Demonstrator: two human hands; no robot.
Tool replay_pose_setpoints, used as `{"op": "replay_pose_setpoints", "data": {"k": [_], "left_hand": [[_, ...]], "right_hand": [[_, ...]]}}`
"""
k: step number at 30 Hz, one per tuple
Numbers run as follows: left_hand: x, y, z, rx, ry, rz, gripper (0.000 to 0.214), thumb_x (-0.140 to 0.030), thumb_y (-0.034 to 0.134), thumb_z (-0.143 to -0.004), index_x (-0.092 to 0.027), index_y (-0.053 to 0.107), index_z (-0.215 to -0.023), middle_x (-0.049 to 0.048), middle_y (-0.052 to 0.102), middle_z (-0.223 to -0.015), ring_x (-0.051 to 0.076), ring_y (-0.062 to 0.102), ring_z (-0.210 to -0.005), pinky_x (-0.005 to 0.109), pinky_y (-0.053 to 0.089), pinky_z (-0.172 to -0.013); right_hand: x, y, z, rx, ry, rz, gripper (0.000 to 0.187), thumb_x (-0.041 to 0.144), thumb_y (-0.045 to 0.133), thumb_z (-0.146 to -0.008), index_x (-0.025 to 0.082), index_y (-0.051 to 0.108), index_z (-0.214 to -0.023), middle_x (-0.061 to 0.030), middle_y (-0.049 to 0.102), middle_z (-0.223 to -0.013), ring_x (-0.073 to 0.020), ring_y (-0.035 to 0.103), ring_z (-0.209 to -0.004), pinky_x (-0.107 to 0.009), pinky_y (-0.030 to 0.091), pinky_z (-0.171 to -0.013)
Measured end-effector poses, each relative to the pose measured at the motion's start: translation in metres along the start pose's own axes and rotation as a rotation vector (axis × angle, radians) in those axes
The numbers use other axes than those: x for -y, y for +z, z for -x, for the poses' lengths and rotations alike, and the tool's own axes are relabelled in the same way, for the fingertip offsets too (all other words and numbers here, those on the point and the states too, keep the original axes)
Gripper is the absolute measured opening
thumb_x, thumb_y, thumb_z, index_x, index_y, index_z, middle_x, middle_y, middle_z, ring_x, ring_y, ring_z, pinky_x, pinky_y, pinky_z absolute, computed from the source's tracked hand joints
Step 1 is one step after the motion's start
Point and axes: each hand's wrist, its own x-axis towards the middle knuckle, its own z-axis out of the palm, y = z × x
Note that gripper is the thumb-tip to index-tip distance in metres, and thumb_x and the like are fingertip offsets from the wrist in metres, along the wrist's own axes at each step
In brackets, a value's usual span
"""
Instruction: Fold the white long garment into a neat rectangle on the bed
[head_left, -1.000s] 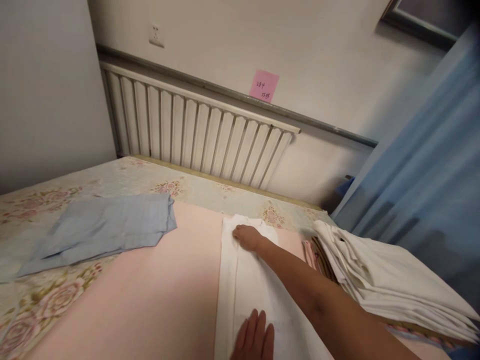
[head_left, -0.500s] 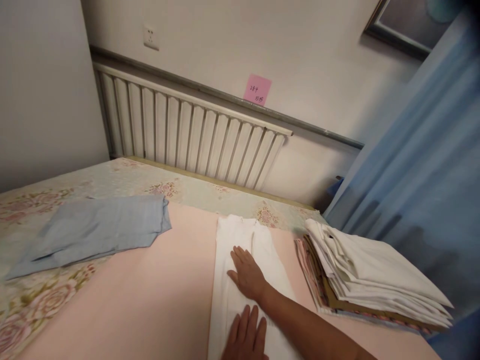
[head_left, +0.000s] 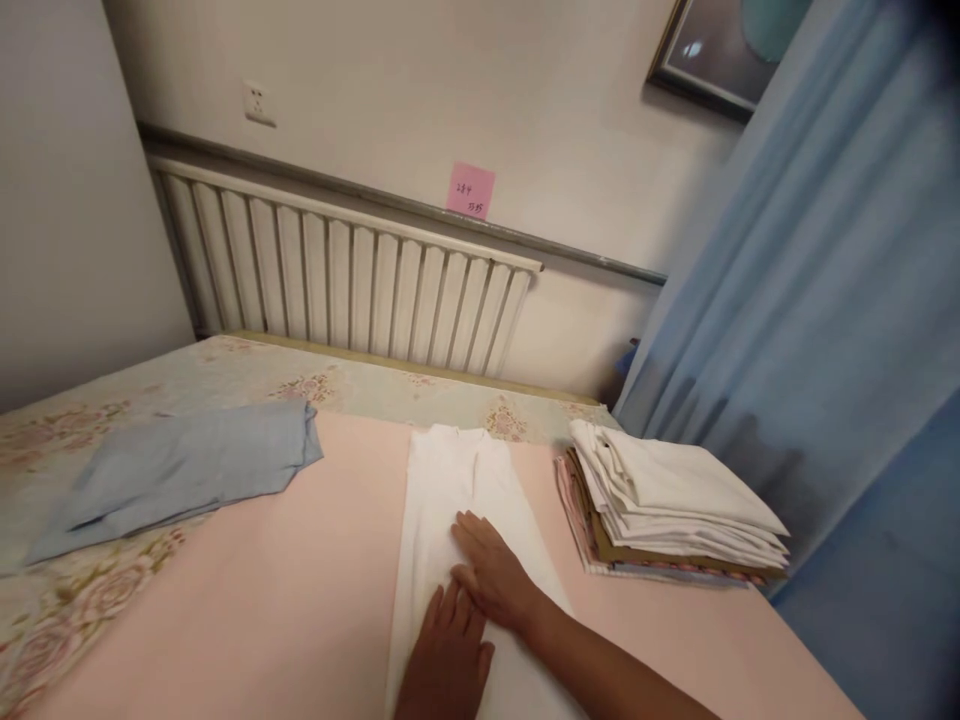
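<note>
A white garment [head_left: 442, 490], folded into a long strip, lies flat on the pink cloth [head_left: 300, 590]. What looks like its neckline is at the far end. My right hand [head_left: 495, 575] rests palm down on the middle of the strip, its fingers stretched out. Nearer to me, my left hand [head_left: 446, 650] lies flat on the same garment, its fingertips close to or touching the right thumb. Neither hand grips anything. The near end of the garment is partly hidden by my hands and right forearm.
A stack of folded clothes [head_left: 682, 500], white on top, sits to the right. On the left lies a light-blue folded garment [head_left: 202, 455], partly over the floral bedspread [head_left: 97, 600]. Behind the bed are a radiator [head_left: 360, 280] and, at right, a blue curtain [head_left: 810, 260].
My left hand has slid forward and left along the garment, up to the right hand. My right hand stays on the garment's middle. The view has shifted a little to the right.
</note>
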Motion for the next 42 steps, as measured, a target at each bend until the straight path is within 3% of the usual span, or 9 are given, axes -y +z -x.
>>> {"op": "replay_pose_setpoints", "data": {"k": [4, 7, 13, 18, 22, 30, 42], "left_hand": [[-0.003, -0.006, 0.002, -0.029, 0.011, -0.043, 0.055, -0.023, 0.042, -0.089, -0.024, 0.033, -0.144, 0.0032, 0.042, -0.147, 0.024, 0.037, -0.136, 0.044, 0.038, -0.107], [-0.005, -0.011, 0.004, -0.007, -0.005, -0.075, 0.058, -0.024, 0.041, -0.090, -0.028, 0.027, -0.146, 0.0018, 0.038, -0.150, 0.024, 0.036, -0.136, 0.044, 0.037, -0.107], [-0.015, -0.017, 0.010, 0.050, -0.059, -0.115, 0.054, -0.027, 0.039, -0.092, -0.030, 0.028, -0.146, 0.0028, 0.036, -0.150, 0.025, 0.034, -0.137, 0.046, 0.037, -0.107], [-0.022, -0.014, 0.018, 0.118, -0.124, -0.144, 0.052, -0.032, 0.035, -0.094, -0.030, 0.029, -0.145, 0.0027, 0.031, -0.152, 0.025, 0.029, -0.139, 0.047, 0.033, -0.109], [-0.026, -0.015, 0.024, 0.137, -0.153, -0.160, 0.050, -0.035, 0.032, -0.095, -0.031, 0.029, -0.145, 0.0011, 0.030, -0.153, 0.024, 0.029, -0.140, 0.046, 0.032, -0.110], [-0.026, -0.017, 0.025, 0.101, -0.152, -0.177, 0.048, -0.035, 0.033, -0.095, -0.031, 0.034, -0.143, 0.0000, 0.035, -0.150, 0.021, 0.034, -0.137, 0.043, 0.033, -0.109], [-0.024, -0.015, 0.025, 0.070, -0.154, -0.172, 0.047, -0.031, 0.034, -0.094, -0.031, 0.038, -0.141, 0.0002, 0.039, -0.148, 0.020, 0.038, -0.135, 0.042, 0.035, -0.108]], "right_hand": [[0.005, -0.023, 0.069, -0.003, -0.077, -0.004, 0.056, 0.029, 0.049, -0.091, 0.019, 0.034, -0.143, -0.0088, 0.036, -0.149, -0.0221, 0.025, -0.140, -0.046, 0.026, -0.115], [0.000, -0.029, 0.113, -0.019, -0.086, 0.007, 0.059, 0.032, 0.051, -0.090, 0.022, 0.032, -0.145, -0.0075, 0.034, -0.150, -0.0225, 0.027, -0.140, -0.046, 0.030, -0.114], [-0.011, -0.022, 0.160, -0.017, 0.026, 0.006, 0.057, 0.026, 0.055, -0.086, 0.022, 0.040, -0.141, -0.0072, 0.037, -0.148, -0.0247, 0.030, -0.138, -0.048, 0.031, -0.113], [-0.014, -0.013, 0.168, -0.005, 0.077, -0.026, 0.054, 0.029, 0.054, -0.088, 0.023, 0.041, -0.140, -0.0057, 0.037, -0.148, -0.0242, 0.030, -0.138, -0.047, 0.028, -0.114], [-0.015, -0.006, 0.170, -0.085, 0.087, -0.041, 0.049, 0.032, 0.053, -0.089, 0.025, 0.045, -0.137, -0.0028, 0.041, -0.146, -0.0223, 0.033, -0.137, -0.044, 0.030, -0.115], [-0.019, 0.005, 0.172, -0.245, 0.067, -0.037, 0.040, 0.033, 0.053, -0.090, 0.024, 0.054, -0.129, -0.0031, 0.053, -0.137, -0.0218, 0.042, -0.131, -0.044, 0.035, -0.112], [-0.020, 0.011, 0.171, -0.300, 0.077, -0.057, 0.036, 0.031, 0.054, -0.089, 0.026, 0.057, -0.125, -0.0030, 0.056, -0.133, -0.0218, 0.046, -0.129, -0.045, 0.038, -0.109]]}}
